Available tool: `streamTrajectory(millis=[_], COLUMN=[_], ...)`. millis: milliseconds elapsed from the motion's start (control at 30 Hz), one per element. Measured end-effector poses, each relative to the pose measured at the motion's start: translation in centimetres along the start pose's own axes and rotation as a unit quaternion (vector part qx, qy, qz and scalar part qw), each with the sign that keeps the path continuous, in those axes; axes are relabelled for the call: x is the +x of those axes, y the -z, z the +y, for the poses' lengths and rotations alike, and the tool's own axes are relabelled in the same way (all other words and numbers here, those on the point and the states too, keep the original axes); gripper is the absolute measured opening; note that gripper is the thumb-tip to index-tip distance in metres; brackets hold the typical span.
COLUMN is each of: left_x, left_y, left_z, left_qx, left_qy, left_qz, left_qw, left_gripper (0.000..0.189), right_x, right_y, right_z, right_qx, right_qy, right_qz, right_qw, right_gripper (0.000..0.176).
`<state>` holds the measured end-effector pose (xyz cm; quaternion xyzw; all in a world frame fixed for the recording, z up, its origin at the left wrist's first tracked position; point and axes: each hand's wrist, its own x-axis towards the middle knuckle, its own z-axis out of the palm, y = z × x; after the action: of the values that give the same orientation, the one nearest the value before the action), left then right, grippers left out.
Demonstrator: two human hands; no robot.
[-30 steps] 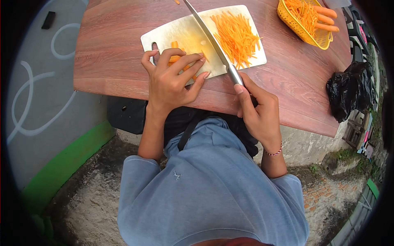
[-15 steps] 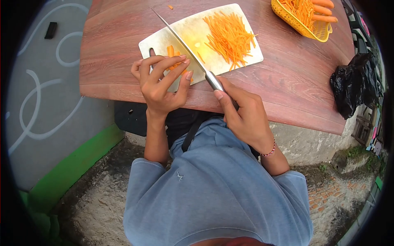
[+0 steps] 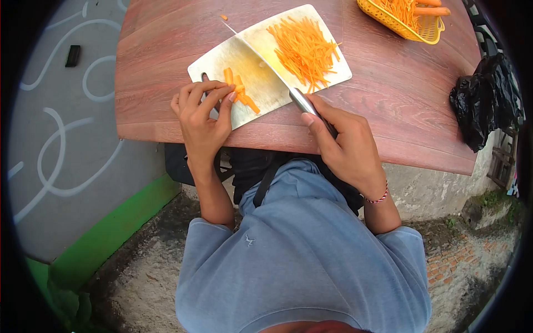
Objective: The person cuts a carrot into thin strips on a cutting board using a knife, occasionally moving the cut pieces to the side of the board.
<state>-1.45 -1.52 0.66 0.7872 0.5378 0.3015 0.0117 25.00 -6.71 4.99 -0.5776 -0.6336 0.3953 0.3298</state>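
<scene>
A white cutting board [image 3: 266, 105] lies on the wooden table, with a heap of carrot strips [image 3: 305, 51] on its right part. My right hand [image 3: 350, 141] is wrapped round the handle of a knife [image 3: 265, 60], whose blade slants up and left across the board, beside the heap. At the board's left end, my left hand [image 3: 204, 114] has thumb and fingertips together on a few carrot slices [image 3: 242, 94]. The fingers partly hide the slices and the board's handle hole.
A yellow basket [image 3: 408, 30] with carrot strips and whole carrots [image 3: 433, 11] stands at the table's upper right. A black plastic bag [image 3: 480, 105] hangs at the right edge. One carrot scrap [image 3: 224, 17] lies beyond the board.
My left hand has drawn its spread fingers together onto the carrot slices. The knife has shifted right, nearer the heap of strips. The camera view has shifted slightly.
</scene>
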Motion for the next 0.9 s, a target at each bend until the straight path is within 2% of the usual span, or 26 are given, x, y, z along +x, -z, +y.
streamTrajectory(millis=[167, 233, 333, 400, 633, 733, 833, 900], left_x=[0.2, 0.1, 0.1, 0.3, 1.6, 2.2, 2.5, 2.7], left_y=[-0.8, -1.0, -1.0, -0.9, 0.3, 0.5, -0.1, -1.1], left_z=[-0.6, -1.0, -1.1, -1.0, -0.2, 0.3, 0.8, 1.1], left_qx=[0.023, 0.023, 0.02, -0.019, -0.031, -0.092, -0.124, -0.136], left_qy=[-0.02, -0.023, -0.013, -0.006, -0.038, -0.021, -0.035, -0.094], left_qz=[-0.01, -0.007, 0.01, 0.03, 0.042, 0.035, 0.002, -0.014], left_qw=[0.999, 0.999, 1.0, 0.999, 0.998, 0.995, 0.992, 0.986], left_gripper=[0.012, 0.013, 0.015, 0.014, 0.015, 0.014, 0.014, 0.024], right_x=[-0.1, -0.1, -0.2, -0.2, -0.3, -0.2, -0.2, -0.2], right_y=[0.0, -0.1, -0.3, -0.2, -0.1, 0.0, -0.1, 0.0], right_z=[0.3, 0.6, 0.9, 0.8, 0.9, 0.9, 1.0, 1.1], right_qx=[0.015, 0.006, 0.006, 0.01, 0.006, 0.008, 0.012, 0.009], right_qy=[-0.007, 0.041, 0.042, 0.041, 0.039, 0.033, 0.033, 0.024], right_qz=[0.002, 0.021, 0.023, 0.022, 0.015, 0.008, 0.014, 0.005], right_qw=[1.0, 0.999, 0.999, 0.999, 0.999, 0.999, 0.999, 1.0], right_gripper=[0.037, 0.037, 0.036, 0.035, 0.035, 0.035, 0.036, 0.039])
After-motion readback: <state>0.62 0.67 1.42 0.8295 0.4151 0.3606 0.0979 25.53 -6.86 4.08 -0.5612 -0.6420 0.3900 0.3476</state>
